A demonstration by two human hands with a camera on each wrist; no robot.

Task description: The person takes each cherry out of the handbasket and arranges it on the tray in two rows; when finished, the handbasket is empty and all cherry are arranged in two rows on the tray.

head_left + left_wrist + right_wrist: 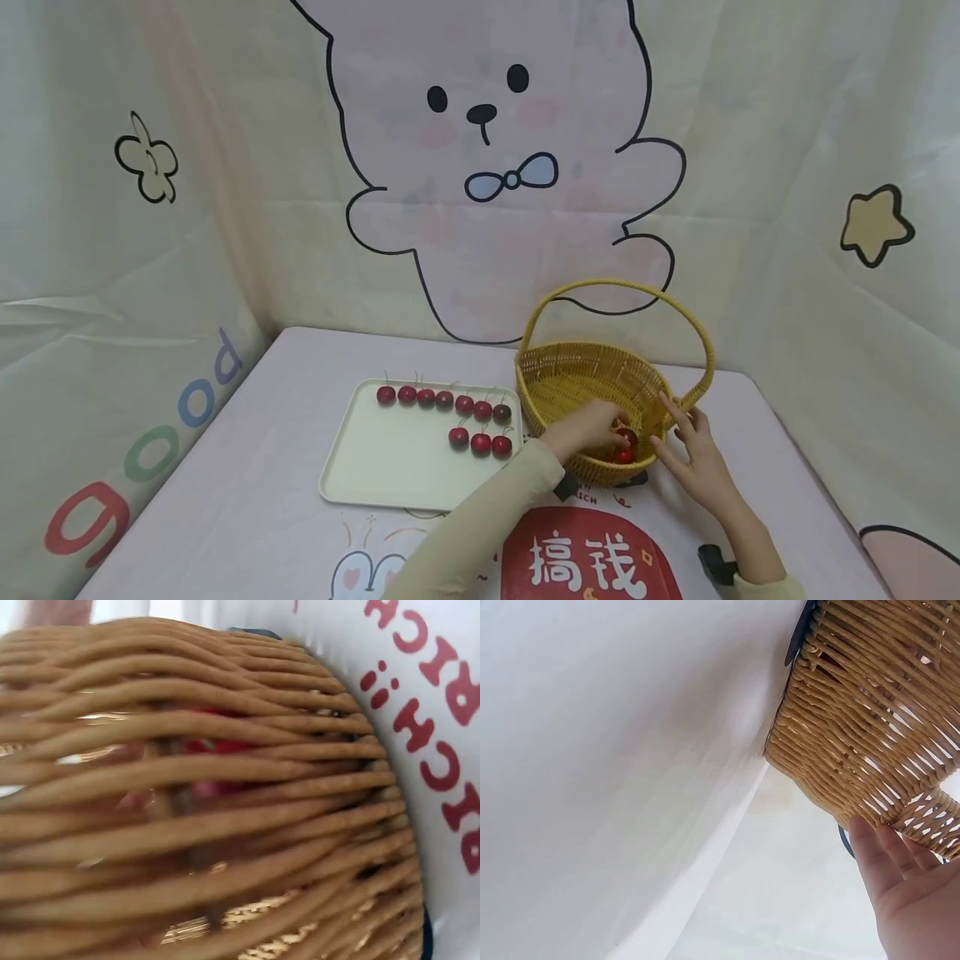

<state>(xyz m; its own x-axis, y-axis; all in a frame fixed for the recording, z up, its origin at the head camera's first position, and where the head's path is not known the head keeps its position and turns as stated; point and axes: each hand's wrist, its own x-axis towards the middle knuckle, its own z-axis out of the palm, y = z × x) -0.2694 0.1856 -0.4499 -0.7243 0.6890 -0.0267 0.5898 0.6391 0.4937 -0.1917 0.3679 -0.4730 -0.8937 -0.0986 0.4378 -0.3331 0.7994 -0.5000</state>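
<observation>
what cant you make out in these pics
Head view: how many cherries the basket holds; the left hand and the basket's near wall hide part of the inside.
Head view: whether the left fingertips pinch one; too small.
Left wrist view: the red fruit's outline; blurred weave covers it.
Right wrist view: the whole right hand; the frame edge cuts it off.

Soft, diffuse light; left wrist view blurry
</observation>
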